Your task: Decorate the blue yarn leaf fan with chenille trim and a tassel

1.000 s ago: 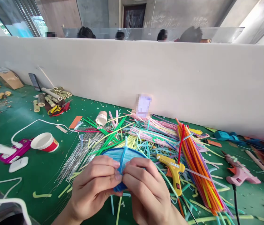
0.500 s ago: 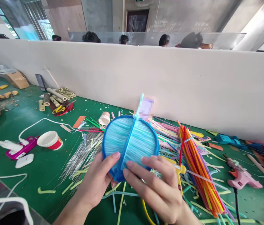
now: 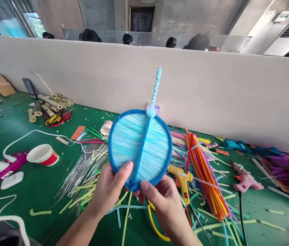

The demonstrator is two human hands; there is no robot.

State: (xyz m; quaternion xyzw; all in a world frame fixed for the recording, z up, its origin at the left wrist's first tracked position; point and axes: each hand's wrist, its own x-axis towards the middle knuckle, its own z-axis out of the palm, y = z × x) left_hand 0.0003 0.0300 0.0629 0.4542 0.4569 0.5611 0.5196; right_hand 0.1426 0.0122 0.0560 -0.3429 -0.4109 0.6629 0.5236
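Between my hands is a round fan (image 3: 123, 143) of light blue pipe cleaners with a dark blue rim and a dark blue middle rib. Its twisted pale blue handle (image 3: 157, 85) points up and away from me. My left hand (image 3: 110, 184) pinches the lower left rim, thumb on the front face. My right hand (image 3: 165, 201) grips the lower rim right of the rib, thumb in front and fingers behind. Just right of the fan lies a yellow hot glue gun (image 3: 182, 179), partly behind my right hand.
A bundle of orange, yellow and purple pipe cleaners (image 3: 207, 181) and a pink glue gun (image 3: 245, 177) lie on the right. To the left are a paper cup (image 3: 43, 155), a magenta power strip (image 3: 16, 164) and bamboo pieces (image 3: 52, 104). A white partition (image 3: 223, 89) stands behind.
The fan has tilted up, so its handle stands higher. My right hand has moved from lying over the fan's face to gripping its lower rim. The view has shifted right.
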